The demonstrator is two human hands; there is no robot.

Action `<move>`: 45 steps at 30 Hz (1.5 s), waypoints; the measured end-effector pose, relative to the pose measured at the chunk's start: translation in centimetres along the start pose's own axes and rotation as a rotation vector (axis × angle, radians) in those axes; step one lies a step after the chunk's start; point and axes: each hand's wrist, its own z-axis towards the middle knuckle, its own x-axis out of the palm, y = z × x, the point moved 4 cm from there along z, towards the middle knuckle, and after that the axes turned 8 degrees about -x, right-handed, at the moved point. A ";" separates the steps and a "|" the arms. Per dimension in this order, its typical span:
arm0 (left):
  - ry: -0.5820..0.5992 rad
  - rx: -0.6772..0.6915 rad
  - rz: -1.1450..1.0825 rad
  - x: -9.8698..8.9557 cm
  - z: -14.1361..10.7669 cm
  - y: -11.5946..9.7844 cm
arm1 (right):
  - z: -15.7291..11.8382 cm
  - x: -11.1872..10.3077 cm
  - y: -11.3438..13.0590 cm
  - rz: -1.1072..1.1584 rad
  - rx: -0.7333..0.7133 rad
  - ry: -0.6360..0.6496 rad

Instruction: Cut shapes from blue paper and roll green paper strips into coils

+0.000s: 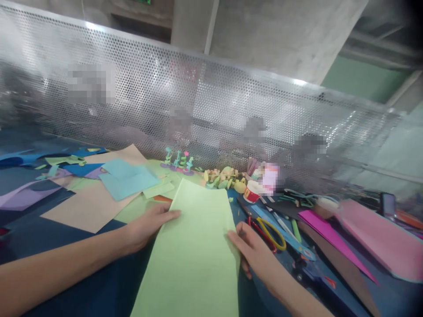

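Note:
A long sheet of light green paper [198,246] stretches from the bottom edge toward the middle of the view, held between both hands. My left hand [150,224] grips its left edge, thumb on top and the other fingers underneath. At the right edge, my right hand [249,246] pinches the sheet the same way, its fingertips partly hidden below. Just beyond my right hand lie scissors with yellow and red handles [272,233]. Left of the sheet are a beige paper sheet [89,209] and light blue paper [128,178].
Small paper figures [180,162] and a cluster of yellow-green cut pieces [226,178] stand at the back, near a red-and-white cup [252,192]. A perforated metal screen [148,92] borders the table. Pink sheets [380,237], a magenta strip [337,242] and a dark blue tool [317,277] lie right.

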 end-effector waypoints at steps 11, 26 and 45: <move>0.090 -0.100 0.050 1.6 -0.7 0.3 | 1.1 -2.4 0.4 0.258 -0.052 -0.232; 0.118 -0.090 0.090 1.7 -0.2 0.5 | 3.4 -3.9 -0.4 0.133 -0.157 -0.197; -0.216 0.139 0.017 -0.9 1.2 0.4 | 1.6 -1.3 -0.3 0.150 -0.071 0.027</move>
